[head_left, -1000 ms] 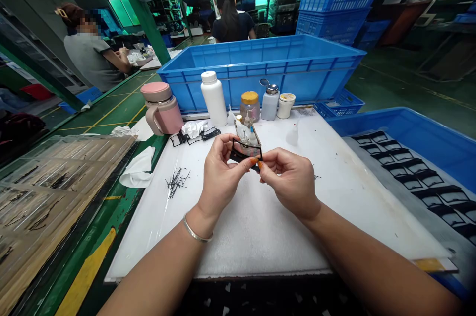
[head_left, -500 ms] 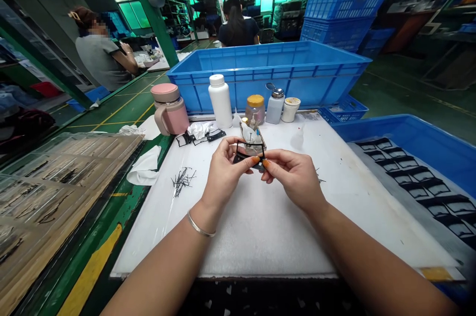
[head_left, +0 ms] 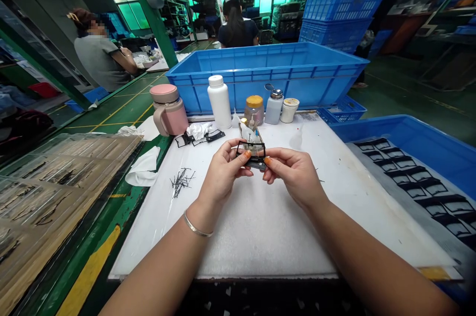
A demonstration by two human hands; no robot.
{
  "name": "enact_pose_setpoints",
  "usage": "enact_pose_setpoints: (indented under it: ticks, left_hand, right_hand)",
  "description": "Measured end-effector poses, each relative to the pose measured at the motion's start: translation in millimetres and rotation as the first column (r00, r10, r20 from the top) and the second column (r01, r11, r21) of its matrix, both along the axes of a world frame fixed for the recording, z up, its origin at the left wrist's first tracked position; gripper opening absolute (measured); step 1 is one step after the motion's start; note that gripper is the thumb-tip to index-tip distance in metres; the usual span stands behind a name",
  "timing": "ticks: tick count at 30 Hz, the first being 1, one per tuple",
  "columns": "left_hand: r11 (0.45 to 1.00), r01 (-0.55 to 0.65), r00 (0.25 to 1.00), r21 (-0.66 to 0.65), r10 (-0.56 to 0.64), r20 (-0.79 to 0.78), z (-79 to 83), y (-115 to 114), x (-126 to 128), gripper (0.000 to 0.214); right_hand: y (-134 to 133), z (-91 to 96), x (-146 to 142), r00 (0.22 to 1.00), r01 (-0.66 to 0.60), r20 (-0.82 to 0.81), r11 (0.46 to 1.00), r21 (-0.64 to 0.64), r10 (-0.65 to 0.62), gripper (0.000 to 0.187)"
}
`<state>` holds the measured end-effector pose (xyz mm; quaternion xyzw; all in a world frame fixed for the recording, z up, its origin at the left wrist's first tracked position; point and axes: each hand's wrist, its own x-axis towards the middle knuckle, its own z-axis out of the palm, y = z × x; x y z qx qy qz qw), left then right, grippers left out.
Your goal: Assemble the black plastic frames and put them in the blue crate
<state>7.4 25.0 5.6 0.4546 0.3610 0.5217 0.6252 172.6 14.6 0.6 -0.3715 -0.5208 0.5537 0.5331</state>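
A small black frame-shaped part (head_left: 254, 159) is held up between both hands over the white work board (head_left: 267, 236). My left hand (head_left: 223, 167) pinches its left side, thumb on the near face. At its right end, my right hand (head_left: 292, 169) grips it between thumb and fingers. Just behind the part stands a small open box (head_left: 256, 136) with little bottles and white material in it. To the left lies a loose pile of thin black strips (head_left: 181, 183). Farther back, more black frame parts (head_left: 214, 136) lie beside a crumpled white tissue (head_left: 199, 130).
Along the board's back edge stand a pink mug (head_left: 169, 110), a white bottle (head_left: 219, 102), a yellow-lidded jar (head_left: 254, 109), a pump bottle (head_left: 274, 107) and a small white tub (head_left: 289, 110). Behind is a large blue crate (head_left: 267, 75); at right, a blue bin (head_left: 416, 132) holds rows of black frames.
My left thumb has shifted left along the black part, and the part is tilted so more of its lower bar shows. Both hands keep hold of it.
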Motion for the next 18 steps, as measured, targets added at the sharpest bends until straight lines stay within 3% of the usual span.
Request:
enact_pose_setpoints:
  ticks: [10,18]
  left_hand:
    - [0.999,0.048,0.996,-0.003,-0.048,-0.076,2.0,-0.9,-1.3,0.042]
    - [0.995,0.056,0.988,0.08,-0.044,-0.145,2.1,-2.5,0.0,0.04]
  right_hand:
    - [6.8,-0.2,5.2,0.969,-0.157,-0.227,0.956,-0.25,0.1,0.024]
    - [6.1,-0.3,4.0,0.978,-0.186,-0.142,0.939,-0.289,0.15,0.026]
